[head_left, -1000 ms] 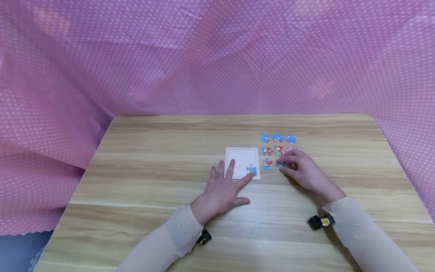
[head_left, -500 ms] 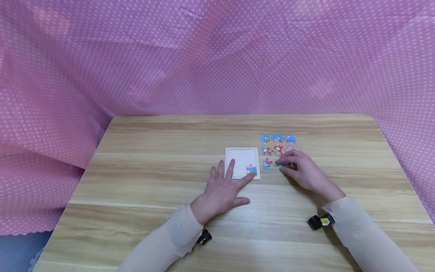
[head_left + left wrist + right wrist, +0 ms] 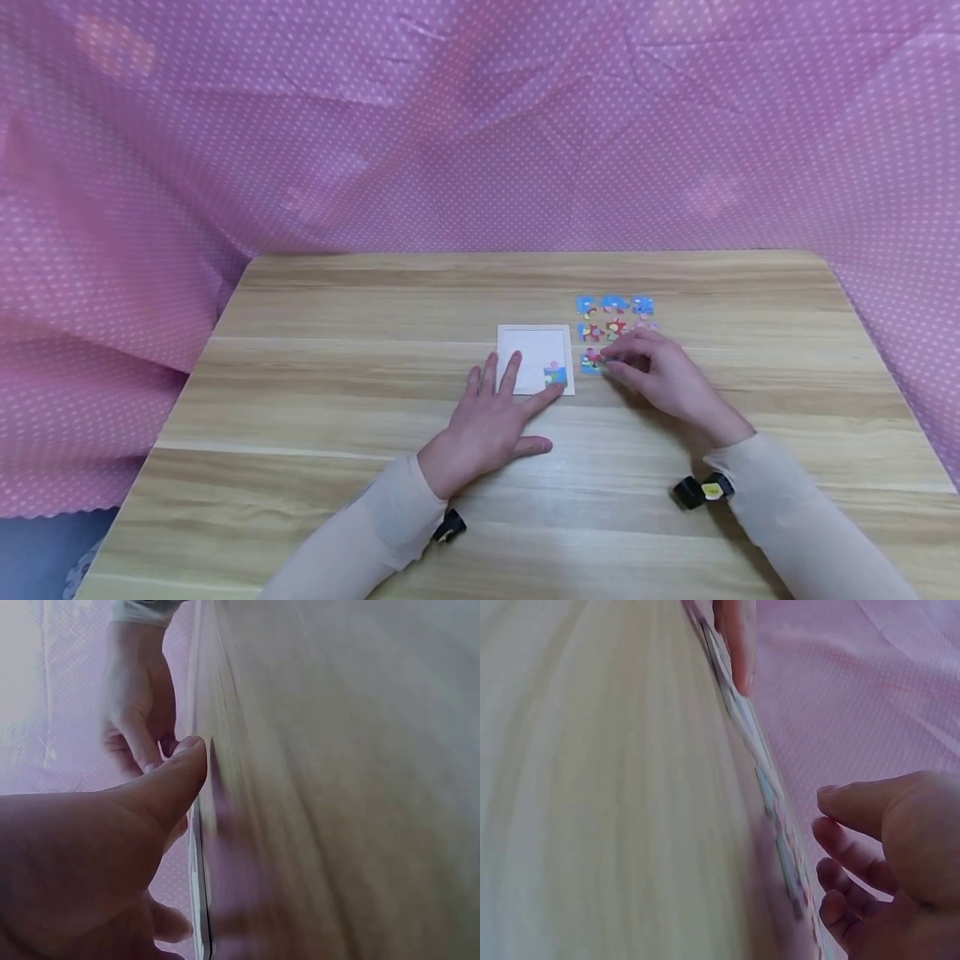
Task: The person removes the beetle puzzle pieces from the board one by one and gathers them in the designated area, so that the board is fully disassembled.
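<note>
My left hand (image 3: 483, 429) lies with its fingers spread, fingertips over the lower part of a pale square puzzle tray (image 3: 569, 350). One jigsaw piece (image 3: 556, 377), blue, green and pink, lies in the tray's lower right corner, with the index fingertip at its lower edge. My right hand (image 3: 667, 375) hovers over the lower row of loose jigsaw pieces, fingers loosely bent. In the right wrist view, thumb and index fingertips (image 3: 829, 796) are slightly apart, and nothing shows between them. Under that hand, a blue-edged piece (image 3: 786, 862) lies on the table. Closest to its fingertips is the lower left piece (image 3: 590, 363).
Loose jigsaw pieces lie in rows right of the tray, among them a blue one (image 3: 615, 303) at the back and a red one (image 3: 617, 329) in the middle. The wooden table (image 3: 360, 350) ends at a pink dotted curtain (image 3: 480, 167).
My right hand has shifted slightly left, from above the lower middle piece towards the lower left one. The left hand and the tray have stayed almost in place.
</note>
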`<action>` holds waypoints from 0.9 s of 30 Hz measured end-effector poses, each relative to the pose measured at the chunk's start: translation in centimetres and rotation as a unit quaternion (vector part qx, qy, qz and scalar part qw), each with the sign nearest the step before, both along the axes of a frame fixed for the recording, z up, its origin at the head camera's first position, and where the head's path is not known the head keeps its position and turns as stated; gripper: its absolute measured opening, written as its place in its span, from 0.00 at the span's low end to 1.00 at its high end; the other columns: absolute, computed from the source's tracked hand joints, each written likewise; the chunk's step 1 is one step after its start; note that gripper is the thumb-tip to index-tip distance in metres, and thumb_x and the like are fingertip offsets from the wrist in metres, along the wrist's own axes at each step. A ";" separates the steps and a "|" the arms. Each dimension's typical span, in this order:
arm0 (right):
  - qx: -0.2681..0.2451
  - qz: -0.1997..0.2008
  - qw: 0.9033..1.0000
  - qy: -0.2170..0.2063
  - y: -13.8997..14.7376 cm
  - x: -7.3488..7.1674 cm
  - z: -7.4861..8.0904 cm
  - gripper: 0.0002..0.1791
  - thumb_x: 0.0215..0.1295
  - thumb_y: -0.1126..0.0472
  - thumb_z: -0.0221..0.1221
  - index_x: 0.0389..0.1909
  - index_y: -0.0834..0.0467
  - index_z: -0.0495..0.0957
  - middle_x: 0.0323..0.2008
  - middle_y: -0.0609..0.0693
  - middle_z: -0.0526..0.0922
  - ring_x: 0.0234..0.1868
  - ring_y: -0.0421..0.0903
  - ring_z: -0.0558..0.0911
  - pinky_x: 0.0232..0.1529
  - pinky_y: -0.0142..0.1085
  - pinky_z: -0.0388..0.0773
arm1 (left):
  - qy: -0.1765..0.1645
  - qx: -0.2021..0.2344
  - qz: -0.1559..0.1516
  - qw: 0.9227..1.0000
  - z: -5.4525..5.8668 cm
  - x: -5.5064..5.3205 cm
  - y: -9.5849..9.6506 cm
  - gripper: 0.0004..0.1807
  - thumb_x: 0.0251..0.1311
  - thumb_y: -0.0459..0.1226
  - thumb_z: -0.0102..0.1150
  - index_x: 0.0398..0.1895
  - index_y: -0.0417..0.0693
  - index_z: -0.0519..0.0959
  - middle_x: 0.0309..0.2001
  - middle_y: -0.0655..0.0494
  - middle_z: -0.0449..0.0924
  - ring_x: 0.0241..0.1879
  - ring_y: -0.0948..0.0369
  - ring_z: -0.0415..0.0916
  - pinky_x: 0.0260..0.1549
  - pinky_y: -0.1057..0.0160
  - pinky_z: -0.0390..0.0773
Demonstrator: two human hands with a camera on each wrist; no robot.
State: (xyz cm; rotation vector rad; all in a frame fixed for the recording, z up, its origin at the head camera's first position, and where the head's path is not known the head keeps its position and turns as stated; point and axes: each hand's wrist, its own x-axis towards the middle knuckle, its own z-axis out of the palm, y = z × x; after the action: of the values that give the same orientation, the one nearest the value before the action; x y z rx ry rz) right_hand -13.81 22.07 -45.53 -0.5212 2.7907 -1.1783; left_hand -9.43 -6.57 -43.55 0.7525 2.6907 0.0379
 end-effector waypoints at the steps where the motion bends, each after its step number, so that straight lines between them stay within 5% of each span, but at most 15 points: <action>1: 0.000 0.005 1.000 0.002 -0.4 0.0 0.1 0.10 0.74 0.63 0.68 0.53 0.53 0.90 0.46 0.48 0.86 0.45 0.46 0.76 0.46 0.35 0.73 | 0.002 -0.003 -0.005 1.000 0.0 0.1 -0.1 0.42 0.72 0.71 0.50 0.86 0.84 0.52 0.88 0.35 0.42 0.85 0.28 0.41 0.82 0.31 0.52; 9: -0.009 0.039 0.999 0.003 -3.3 -0.3 0.4 0.11 0.73 0.64 0.68 0.53 0.58 0.89 0.52 0.55 0.90 0.57 0.56 0.82 0.62 0.56 0.76 | 0.003 -0.014 -0.024 1.000 0.3 0.5 -0.2 0.42 0.73 0.71 0.48 0.87 0.79 0.54 0.89 0.39 0.42 0.88 0.35 0.40 0.85 0.37 0.49; 17: 0.028 0.051 0.998 0.019 -5.8 -0.6 0.7 0.12 0.74 0.60 0.68 0.54 0.57 0.89 0.50 0.53 0.88 0.56 0.54 0.76 0.63 0.56 0.70 | 0.002 -0.024 -0.035 0.999 0.0 0.3 -0.5 0.43 0.74 0.71 0.47 0.88 0.78 0.51 0.89 0.41 0.41 0.88 0.36 0.41 0.84 0.37 0.53; 27: 0.077 0.047 0.996 0.017 -6.7 -0.8 0.7 0.11 0.73 0.58 0.69 0.52 0.57 0.91 0.48 0.52 0.86 0.50 0.51 0.69 0.50 0.43 0.65 | -0.020 -0.021 -0.030 0.999 0.2 0.1 -0.5 0.43 0.74 0.70 0.48 0.88 0.79 0.50 0.90 0.42 0.39 0.88 0.37 0.37 0.84 0.37 0.50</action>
State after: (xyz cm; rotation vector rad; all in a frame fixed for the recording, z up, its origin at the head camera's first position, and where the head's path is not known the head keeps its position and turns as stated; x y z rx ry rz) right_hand -14.57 15.34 -44.79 -0.6571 2.8192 -0.9369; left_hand -9.28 -7.07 -43.37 0.8119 2.6209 -0.0169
